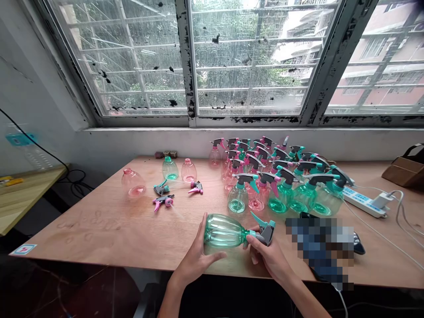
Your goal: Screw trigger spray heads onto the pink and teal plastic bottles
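Note:
A green transparent spray bottle (225, 230) lies sideways between my hands, above the table's front edge. My left hand (198, 256) cups its base, the fingers up along the end and the thumb reaching out below. My right hand (266, 256) grips the neck, thumb and fingers around the collar of the grey and teal trigger sprayer (266, 230). The sprayer sits on the bottle's mouth; how tightly it is screwed on cannot be seen. Beyond lie a teal loose trigger sprayer (161, 188) and two pink ones, the nearer pink sprayer (163, 202) and the farther pink sprayer (196, 188).
Open bottles stand at left: a pink bottle (133, 183), a green bottle (170, 168) and another pink bottle (188, 170). Several sprayer-topped bottles (278, 194) crowd the back right. Beside them are a power strip (364, 202), cables, a blurred-out phone-like object (321, 247) and a brown bag (404, 170).

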Demonstrator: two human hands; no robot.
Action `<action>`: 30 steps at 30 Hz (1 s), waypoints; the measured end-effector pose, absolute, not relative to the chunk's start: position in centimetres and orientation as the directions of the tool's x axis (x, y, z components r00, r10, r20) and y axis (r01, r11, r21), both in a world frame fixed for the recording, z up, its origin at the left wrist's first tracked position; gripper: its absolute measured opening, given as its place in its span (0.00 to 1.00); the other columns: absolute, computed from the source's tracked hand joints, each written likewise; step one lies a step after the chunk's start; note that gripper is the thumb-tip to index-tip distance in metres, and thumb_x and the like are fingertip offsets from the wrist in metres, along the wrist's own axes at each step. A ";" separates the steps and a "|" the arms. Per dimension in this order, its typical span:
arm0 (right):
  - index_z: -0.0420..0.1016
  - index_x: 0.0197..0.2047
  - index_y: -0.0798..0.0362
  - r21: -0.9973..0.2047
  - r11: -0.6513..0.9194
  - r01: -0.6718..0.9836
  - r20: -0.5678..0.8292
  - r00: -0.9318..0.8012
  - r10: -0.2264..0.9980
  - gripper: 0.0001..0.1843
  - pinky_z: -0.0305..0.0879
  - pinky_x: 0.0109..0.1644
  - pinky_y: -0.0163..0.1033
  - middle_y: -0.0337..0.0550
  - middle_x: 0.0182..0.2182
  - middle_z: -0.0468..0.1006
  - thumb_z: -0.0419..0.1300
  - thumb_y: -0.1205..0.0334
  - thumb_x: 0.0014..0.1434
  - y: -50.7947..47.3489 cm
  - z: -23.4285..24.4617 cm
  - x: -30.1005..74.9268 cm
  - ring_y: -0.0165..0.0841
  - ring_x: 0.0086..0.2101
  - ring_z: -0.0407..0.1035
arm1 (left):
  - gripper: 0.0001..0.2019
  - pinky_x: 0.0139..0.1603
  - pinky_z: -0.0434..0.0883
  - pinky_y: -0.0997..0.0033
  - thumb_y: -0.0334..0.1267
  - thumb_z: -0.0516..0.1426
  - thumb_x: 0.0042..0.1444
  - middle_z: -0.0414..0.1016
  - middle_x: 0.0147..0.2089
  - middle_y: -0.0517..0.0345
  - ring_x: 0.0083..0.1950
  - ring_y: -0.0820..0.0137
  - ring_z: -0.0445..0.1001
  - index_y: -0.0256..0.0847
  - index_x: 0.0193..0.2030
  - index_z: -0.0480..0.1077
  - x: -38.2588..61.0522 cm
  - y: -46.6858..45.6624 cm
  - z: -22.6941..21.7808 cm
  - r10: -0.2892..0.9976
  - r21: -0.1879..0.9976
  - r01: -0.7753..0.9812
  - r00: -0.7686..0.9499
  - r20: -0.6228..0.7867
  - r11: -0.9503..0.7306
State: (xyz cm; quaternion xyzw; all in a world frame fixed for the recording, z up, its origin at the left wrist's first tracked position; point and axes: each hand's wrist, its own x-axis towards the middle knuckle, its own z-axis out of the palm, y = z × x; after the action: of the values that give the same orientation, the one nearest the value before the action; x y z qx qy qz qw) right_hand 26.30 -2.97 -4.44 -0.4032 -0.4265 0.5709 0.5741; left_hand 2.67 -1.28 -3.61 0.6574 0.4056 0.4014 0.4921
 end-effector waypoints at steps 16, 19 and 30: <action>0.70 0.38 0.50 -0.948 0.029 -0.317 0.039 -0.026 0.999 0.16 0.63 0.20 0.34 0.40 0.26 0.83 0.69 0.51 0.58 -3.1 -4.5 26.4 0.30 0.16 0.69 | 0.53 0.76 0.42 0.50 0.43 0.66 0.56 0.39 0.79 0.56 0.78 0.53 0.40 0.57 0.75 0.31 2.6 -1.3 -3.2 0.927 0.976 0.133 0.359 0.112 -0.170; 0.71 0.38 0.51 -0.951 0.034 -0.309 0.047 -0.035 0.998 0.15 0.64 0.21 0.34 0.40 0.26 0.83 0.70 0.52 0.58 -3.0 -4.5 26.4 0.30 0.17 0.69 | 0.49 0.76 0.44 0.50 0.45 0.64 0.58 0.40 0.79 0.54 0.78 0.53 0.41 0.54 0.76 0.35 2.5 -1.1 -3.5 0.930 0.979 0.117 0.349 0.115 -0.165; 0.70 0.39 0.51 -0.948 0.036 -0.316 0.053 -0.046 0.998 0.14 0.64 0.21 0.33 0.41 0.26 0.83 0.69 0.53 0.60 -2.9 -4.8 26.4 0.29 0.18 0.68 | 0.51 0.76 0.43 0.51 0.42 0.64 0.58 0.36 0.80 0.60 0.78 0.55 0.41 0.60 0.75 0.31 2.7 -1.4 -3.2 0.925 0.974 0.126 0.356 0.130 -0.186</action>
State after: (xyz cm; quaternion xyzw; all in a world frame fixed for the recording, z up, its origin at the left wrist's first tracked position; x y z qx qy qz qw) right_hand 26.43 -2.91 -4.77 -0.3887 -0.4385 0.5753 0.5707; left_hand 2.69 -1.41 -3.18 0.6566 0.4003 0.4023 0.4968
